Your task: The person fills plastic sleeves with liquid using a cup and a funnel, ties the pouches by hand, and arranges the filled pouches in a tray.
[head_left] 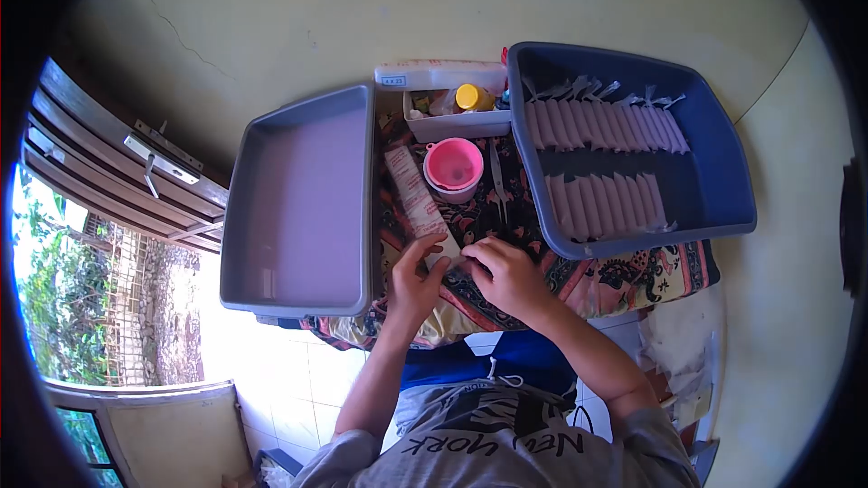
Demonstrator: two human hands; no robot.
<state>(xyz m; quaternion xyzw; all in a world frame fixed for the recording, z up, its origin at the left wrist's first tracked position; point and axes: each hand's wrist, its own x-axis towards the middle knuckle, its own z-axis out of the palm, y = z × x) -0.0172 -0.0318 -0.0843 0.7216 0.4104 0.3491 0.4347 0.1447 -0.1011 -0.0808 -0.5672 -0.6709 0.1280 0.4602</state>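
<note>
At the table's front edge, my left hand (416,282) and my right hand (508,278) are close together with fingers bent. Between their fingertips is a small piece of clear plastic, apparently a thin plastic bag (456,264); its outline is hard to make out. Just beyond my left hand lies a long white packet with red print (416,192). A pink funnel (454,163) sits in a white container (455,193) past my hands. To its right is a pair of scissors (498,183), handles toward me.
A grey tub (369,217) of pale purple liquid stands left. The blue-grey tub (723,176) on the right holds two rows of filled, tied bags (604,125). Behind are a small box (459,128) with a yellow-lidded jar (472,98) and a plastic roll (438,74). Patterned cloth (624,276) covers the table.
</note>
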